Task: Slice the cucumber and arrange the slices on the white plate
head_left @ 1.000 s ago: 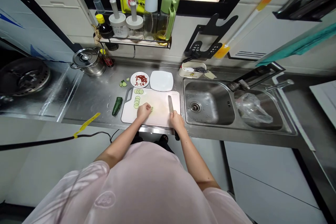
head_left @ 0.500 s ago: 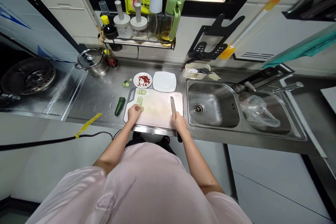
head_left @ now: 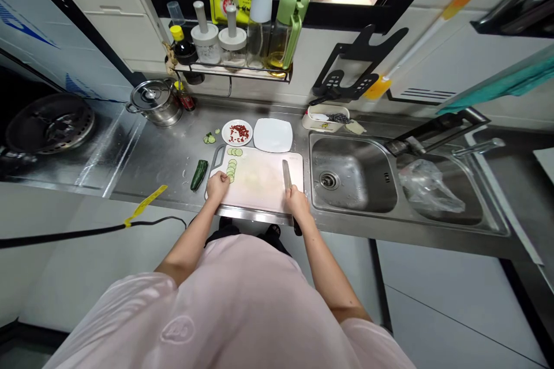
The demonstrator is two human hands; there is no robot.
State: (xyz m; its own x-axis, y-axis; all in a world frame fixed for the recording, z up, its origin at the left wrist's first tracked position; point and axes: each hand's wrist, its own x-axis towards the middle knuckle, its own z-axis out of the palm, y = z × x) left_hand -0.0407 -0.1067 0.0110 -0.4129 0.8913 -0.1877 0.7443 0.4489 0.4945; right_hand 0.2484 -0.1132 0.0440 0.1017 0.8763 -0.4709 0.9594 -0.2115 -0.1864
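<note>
My left hand (head_left: 217, 186) is at the left side of the pale cutting board (head_left: 264, 190). Its fingers are pinched at the edge of the nearest cucumber slice (head_left: 231, 179), which partly hides behind the fingertips. That slice lies at the near end of a column of overlapping slices; a short row of cucumber slices (head_left: 235, 151) sits farther back. My right hand (head_left: 297, 200) is wrapped round the handle of a knife (head_left: 286, 173), its blade resting flat along the board's right side and pointing away. Left of the board lies a dark green cucumber piece (head_left: 199, 175).
Behind the board stand a plate of chopped red pieces (head_left: 237, 133) and a white square plate (head_left: 272, 135). Cucumber ends (head_left: 209, 138) lie nearby. A steel pot (head_left: 156, 105) is at the back left, a sink (head_left: 352, 176) at the right, with a condiment shelf (head_left: 234, 72) above.
My left hand has shifted slightly left, and the nearest cucumber slice has come into line with the column. My right hand and the knife have stayed put on the board.
</note>
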